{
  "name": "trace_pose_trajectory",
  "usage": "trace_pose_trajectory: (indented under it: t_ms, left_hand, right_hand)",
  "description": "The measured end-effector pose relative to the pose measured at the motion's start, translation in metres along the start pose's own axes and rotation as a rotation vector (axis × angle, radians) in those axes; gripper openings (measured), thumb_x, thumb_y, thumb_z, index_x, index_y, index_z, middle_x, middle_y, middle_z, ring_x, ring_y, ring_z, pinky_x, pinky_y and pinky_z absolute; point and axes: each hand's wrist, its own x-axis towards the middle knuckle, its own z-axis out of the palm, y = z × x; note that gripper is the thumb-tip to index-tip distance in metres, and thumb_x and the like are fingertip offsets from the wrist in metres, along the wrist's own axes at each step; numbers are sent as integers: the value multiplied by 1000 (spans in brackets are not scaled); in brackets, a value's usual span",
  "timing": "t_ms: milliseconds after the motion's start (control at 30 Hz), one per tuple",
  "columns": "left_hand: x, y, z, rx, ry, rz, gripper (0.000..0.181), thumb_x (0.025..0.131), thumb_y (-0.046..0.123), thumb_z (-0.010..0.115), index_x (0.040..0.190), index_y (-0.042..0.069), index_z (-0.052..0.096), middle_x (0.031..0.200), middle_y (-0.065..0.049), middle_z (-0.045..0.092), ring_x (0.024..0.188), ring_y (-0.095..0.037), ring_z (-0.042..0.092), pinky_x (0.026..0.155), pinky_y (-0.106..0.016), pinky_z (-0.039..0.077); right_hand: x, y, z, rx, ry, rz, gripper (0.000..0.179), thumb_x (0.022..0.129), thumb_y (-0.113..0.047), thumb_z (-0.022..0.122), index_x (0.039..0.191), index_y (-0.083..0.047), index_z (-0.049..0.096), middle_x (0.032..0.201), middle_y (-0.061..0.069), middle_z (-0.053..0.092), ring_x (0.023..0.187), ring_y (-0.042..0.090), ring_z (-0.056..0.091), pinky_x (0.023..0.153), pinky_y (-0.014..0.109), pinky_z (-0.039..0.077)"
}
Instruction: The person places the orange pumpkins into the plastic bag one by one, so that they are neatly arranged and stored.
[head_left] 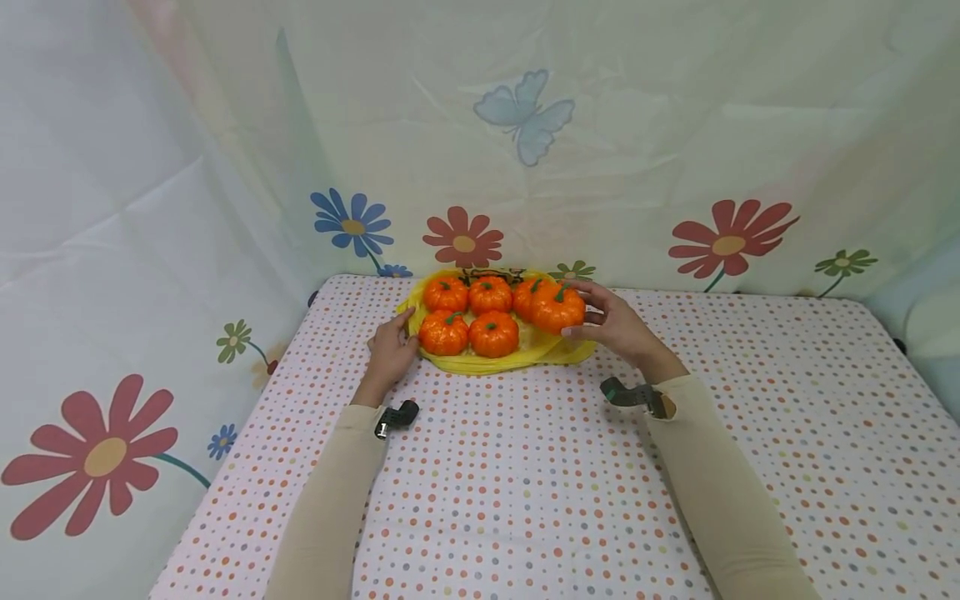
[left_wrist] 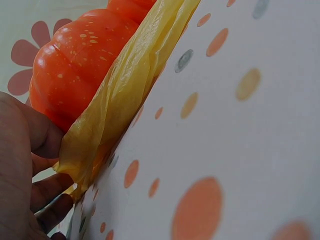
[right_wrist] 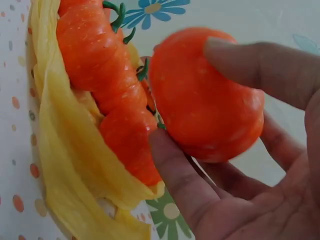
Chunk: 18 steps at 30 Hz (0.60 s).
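A small orange toy pumpkin (head_left: 557, 309) with a green stem is gripped between the thumb and fingers of my right hand (head_left: 613, 327). In the right wrist view the held pumpkin (right_wrist: 205, 95) is raised beside the others. Several more pumpkins (head_left: 493, 334) sit in two rows on an opened yellow plastic bag (head_left: 480, 365). At the bag's left side, my left hand (head_left: 392, 350) pinches its edge. The left wrist view shows the bag's gathered yellow film (left_wrist: 117, 97) running up from the fingers, beside a speckled pumpkin (left_wrist: 80, 65).
The bag lies near the back of a table (head_left: 510, 492) covered with a polka-dot cloth. Right behind it hangs a curtain (head_left: 600, 192) printed with flowers and a butterfly. Another printed sheet (head_left: 112, 275) stands along the left side.
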Motion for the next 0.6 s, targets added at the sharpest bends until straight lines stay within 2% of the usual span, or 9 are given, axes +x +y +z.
trace_pose_trajectory:
  t_ms: [100,200,367,600]
  left_hand:
    - [0,0,0,5,-4,-11,59,94,20,53,152,20,40,156,-9,40,145,-33,29,115,-56,8]
    - [-1,0,-1,5,-9,-15,59,95,20,53,152,20,40,156,-9,40,145,-32,29,115,-55,8]
    - [-2,1,-1,3,-10,-12,59,94,20,53,152,20,40,156,-9,40,144,-32,30,114,-55,9]
    - [-1,2,-1,12,-1,6,59,94,20,52,152,20,40,156,-9,40,144,-33,31,114,-56,9]
  right_hand:
    - [0,4,1,-40,-66,16,81,84,-11,78,152,-16,36,155,16,35,137,41,44,103,43,48]
    - [1,10,3,-84,-96,25,80,83,-14,79,151,-16,38,154,16,37,134,41,48,102,42,49]
    - [0,15,6,-122,-109,34,79,81,-17,81,150,-18,42,153,17,38,128,40,53,97,40,52]
    - [2,20,6,-146,-125,61,80,81,-17,80,150,-20,40,158,15,33,135,40,46,108,53,41]
